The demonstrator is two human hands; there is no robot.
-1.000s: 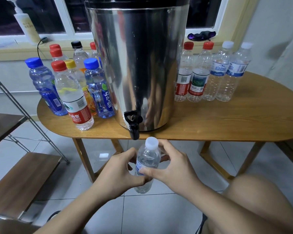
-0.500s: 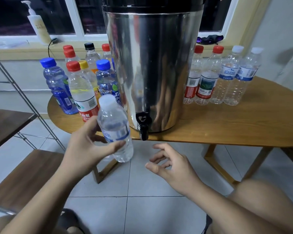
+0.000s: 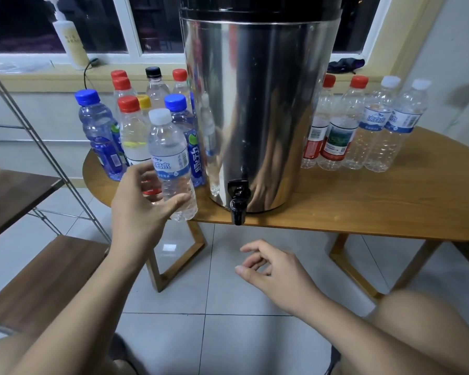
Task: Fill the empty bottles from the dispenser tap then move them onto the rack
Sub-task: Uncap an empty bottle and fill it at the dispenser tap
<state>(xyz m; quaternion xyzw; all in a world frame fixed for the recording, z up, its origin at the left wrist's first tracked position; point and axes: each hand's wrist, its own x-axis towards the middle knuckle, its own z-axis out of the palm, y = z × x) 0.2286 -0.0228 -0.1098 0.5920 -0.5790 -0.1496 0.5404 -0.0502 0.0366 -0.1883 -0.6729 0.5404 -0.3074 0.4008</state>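
At the table's (image 3: 363,201) front edge, left of the dispenser (image 3: 257,104) and short of the rack (image 3: 46,274), the capped bottle (image 3: 171,158) is upright. The left hand (image 3: 138,207) curls round its lower half; the right hand (image 3: 276,272) has let go and hangs loosely open, empty. A second ago the bottle sat under the tap (image 3: 237,201), so filling seems done and racking remains.
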